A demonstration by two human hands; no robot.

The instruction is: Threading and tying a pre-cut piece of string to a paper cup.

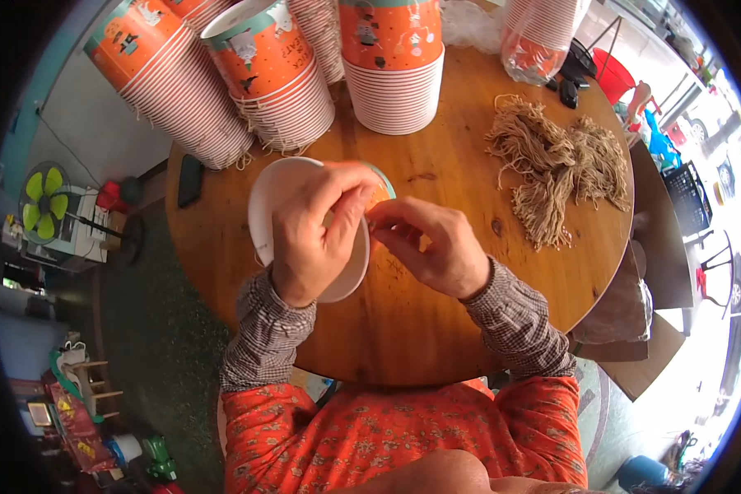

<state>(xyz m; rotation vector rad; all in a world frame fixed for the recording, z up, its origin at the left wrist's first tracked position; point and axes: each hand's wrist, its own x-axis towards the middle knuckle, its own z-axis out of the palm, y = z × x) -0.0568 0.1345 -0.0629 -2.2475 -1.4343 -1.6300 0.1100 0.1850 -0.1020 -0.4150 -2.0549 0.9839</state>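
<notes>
In front of me a paper bucket (262, 206) lies tipped on the table, its white inside showing and a bit of orange and teal outer wall visible past my fingers. My left hand (319, 226) reaches over its mouth, thumb and fingers closed at the far-right wall of the bucket. Against that same wall, my right hand (424, 243) makes a tight pinch; whatever sits between its fingertips is hidden or too small to name. A short bit of cord shows at the bucket's left rim. To the right lies a loose heap of beige cords (556, 169).
Stacked orange paper buckets (393, 90) stand along the far side, with leaning stacks (284, 95) trailing cords at the far left. A dark phone (190, 180) lies at the left edge. Bagged buckets (539, 45) are far right. Cardboard (663, 222) stands beside the round table (420, 337).
</notes>
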